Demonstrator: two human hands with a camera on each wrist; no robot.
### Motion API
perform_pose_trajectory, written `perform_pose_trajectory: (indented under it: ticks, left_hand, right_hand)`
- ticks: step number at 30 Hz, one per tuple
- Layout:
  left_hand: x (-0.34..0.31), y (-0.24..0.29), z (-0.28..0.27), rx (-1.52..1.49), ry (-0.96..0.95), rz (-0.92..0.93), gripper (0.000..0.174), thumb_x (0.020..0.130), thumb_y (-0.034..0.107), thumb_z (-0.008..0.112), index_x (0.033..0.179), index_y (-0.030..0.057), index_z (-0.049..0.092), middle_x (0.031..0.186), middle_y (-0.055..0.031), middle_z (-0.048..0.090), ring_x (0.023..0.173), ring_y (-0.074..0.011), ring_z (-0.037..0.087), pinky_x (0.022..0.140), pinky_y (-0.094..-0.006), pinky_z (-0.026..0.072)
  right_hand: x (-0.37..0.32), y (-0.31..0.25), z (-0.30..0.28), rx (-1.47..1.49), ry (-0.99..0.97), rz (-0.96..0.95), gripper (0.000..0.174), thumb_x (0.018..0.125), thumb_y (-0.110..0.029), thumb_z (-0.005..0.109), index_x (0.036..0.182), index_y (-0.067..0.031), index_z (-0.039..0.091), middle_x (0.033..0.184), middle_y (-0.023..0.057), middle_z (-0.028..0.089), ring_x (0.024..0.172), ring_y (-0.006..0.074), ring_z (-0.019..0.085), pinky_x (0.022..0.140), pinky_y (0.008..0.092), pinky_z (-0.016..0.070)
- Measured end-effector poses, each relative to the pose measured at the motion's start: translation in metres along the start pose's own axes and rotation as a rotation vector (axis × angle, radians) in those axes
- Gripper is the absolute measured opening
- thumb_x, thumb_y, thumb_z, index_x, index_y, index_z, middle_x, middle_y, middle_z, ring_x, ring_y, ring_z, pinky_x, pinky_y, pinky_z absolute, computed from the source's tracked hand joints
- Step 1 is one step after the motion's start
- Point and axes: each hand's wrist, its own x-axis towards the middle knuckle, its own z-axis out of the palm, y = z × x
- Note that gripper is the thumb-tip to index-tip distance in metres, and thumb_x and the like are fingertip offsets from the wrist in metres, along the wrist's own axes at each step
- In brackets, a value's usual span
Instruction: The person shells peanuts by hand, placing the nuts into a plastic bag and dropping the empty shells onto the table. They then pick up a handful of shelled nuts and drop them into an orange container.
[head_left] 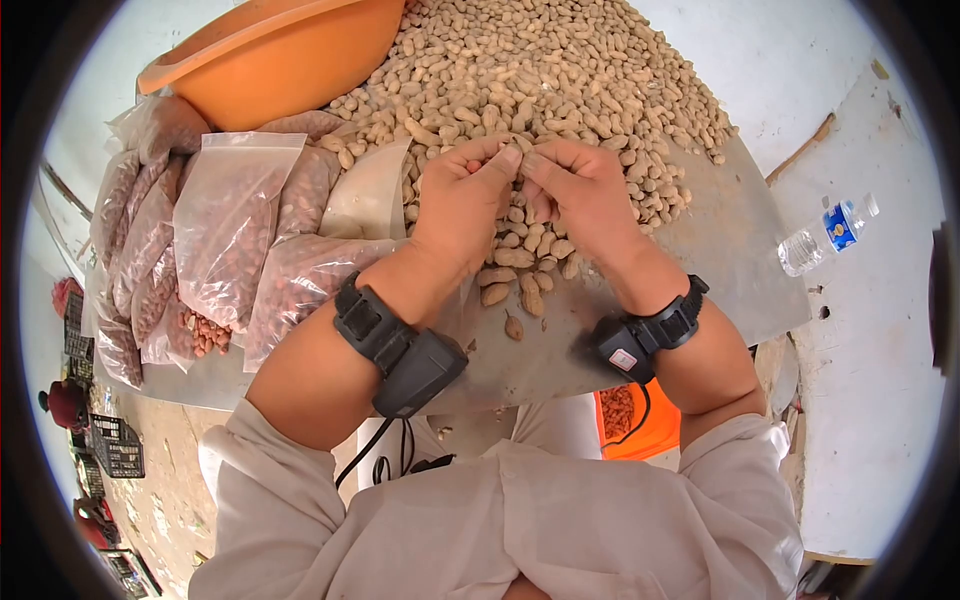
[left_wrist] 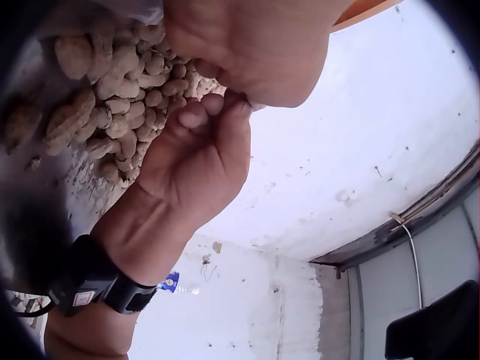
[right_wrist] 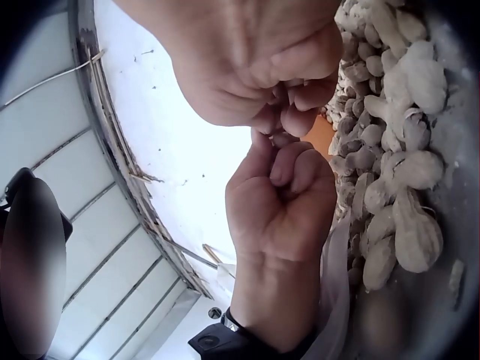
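Both hands meet fingertip to fingertip over the near edge of a heap of unshelled peanuts [head_left: 560,70]. The left hand [head_left: 462,200] and the right hand [head_left: 590,195] pinch a peanut [head_left: 521,144] between thumbs and bent forefingers. A reddish peanut kernel [head_left: 474,166] shows in the curl of the left hand's fingers. From the left wrist, the right hand [left_wrist: 199,161] appears with its fingers folded in; the left hand [right_wrist: 281,202] looks much the same from the right wrist. In both wrist views the fingers mostly hide the pinched peanut.
Clear bags [head_left: 235,215] of reddish kernels crowd the table's left side, beside an orange basin [head_left: 280,60]. A few loose peanuts [head_left: 513,327] lie toward the metal table's [head_left: 740,240] front edge. Right of the table is a water bottle [head_left: 828,236]. An orange container [head_left: 660,425] sits below.
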Motion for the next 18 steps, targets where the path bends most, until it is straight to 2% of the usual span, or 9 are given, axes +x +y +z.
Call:
perform_pose_trajectory:
  ticks: [3, 6, 9, 12, 15, 18]
  left_hand:
    - [0.002, -0.003, -0.003, -0.013, -0.035, -0.005, 0.016, 0.088, 0.011, 0.055, 0.097, -0.0002, 0.061, 0.064, 0.0051, 0.051, 0.048, -0.0017, 0.036, 0.045, -0.0172, 0.0266]
    - [0.001, -0.001, -0.003, 0.017, -0.038, -0.010, 0.017, 0.088, 0.011, 0.054, 0.098, -0.0006, 0.060, 0.069, 0.0029, 0.056, 0.051, -0.0015, 0.038, 0.045, -0.0167, 0.0285]
    - [0.000, 0.002, 0.005, 0.095, 0.018, 0.033, 0.017, 0.089, 0.009, 0.052, 0.097, -0.0012, 0.063, 0.070, 0.0014, 0.058, 0.055, -0.0026, 0.045, 0.049, -0.0177, 0.0362]
    - [0.000, -0.005, 0.004, 0.302, 0.009, 0.194, 0.018, 0.086, 0.007, 0.055, 0.101, 0.0009, 0.063, 0.080, -0.0015, 0.063, 0.061, -0.0073, 0.051, 0.055, -0.0217, 0.0418]
    - [0.004, -0.009, 0.001, 0.646, -0.004, 0.540, 0.020, 0.081, 0.004, 0.058, 0.101, 0.0032, 0.063, 0.081, -0.0058, 0.062, 0.063, -0.0154, 0.055, 0.058, -0.0270, 0.0449]
    - [-0.004, 0.003, 0.004, 0.918, -0.064, 0.638, 0.023, 0.077, 0.003, 0.060, 0.100, 0.0050, 0.064, 0.080, -0.0100, 0.059, 0.065, -0.0210, 0.056, 0.060, -0.0292, 0.0451]
  right_hand:
    - [0.001, 0.011, 0.002, 0.243, 0.023, 0.053, 0.017, 0.087, -0.013, 0.054, 0.081, 0.0011, 0.061, 0.065, 0.0049, 0.057, 0.050, 0.0093, 0.049, 0.045, 0.0218, 0.0389]
    - [0.002, 0.017, 0.005, 0.423, 0.052, 0.108, 0.021, 0.090, -0.019, 0.052, 0.084, -0.0008, 0.060, 0.067, 0.0046, 0.056, 0.051, 0.0094, 0.046, 0.045, 0.0216, 0.0366]
    - [0.003, 0.020, 0.005, 0.567, 0.061, 0.145, 0.023, 0.092, -0.023, 0.048, 0.087, -0.0024, 0.057, 0.070, 0.0040, 0.055, 0.052, 0.0096, 0.045, 0.045, 0.0218, 0.0353]
    - [0.003, 0.016, 0.007, 0.700, 0.061, 0.159, 0.022, 0.093, -0.022, 0.045, 0.088, -0.0035, 0.055, 0.074, 0.0041, 0.055, 0.052, 0.0099, 0.045, 0.045, 0.0219, 0.0353]
    - [0.002, 0.011, 0.009, 0.830, 0.107, 0.245, 0.019, 0.093, -0.020, 0.043, 0.088, -0.0038, 0.052, 0.076, 0.0046, 0.054, 0.052, 0.0104, 0.044, 0.045, 0.0217, 0.0369]
    - [0.007, 0.013, 0.007, 0.922, 0.146, 0.346, 0.018, 0.093, -0.018, 0.042, 0.087, -0.0036, 0.050, 0.075, 0.0042, 0.051, 0.052, 0.0110, 0.044, 0.045, 0.0212, 0.0381]
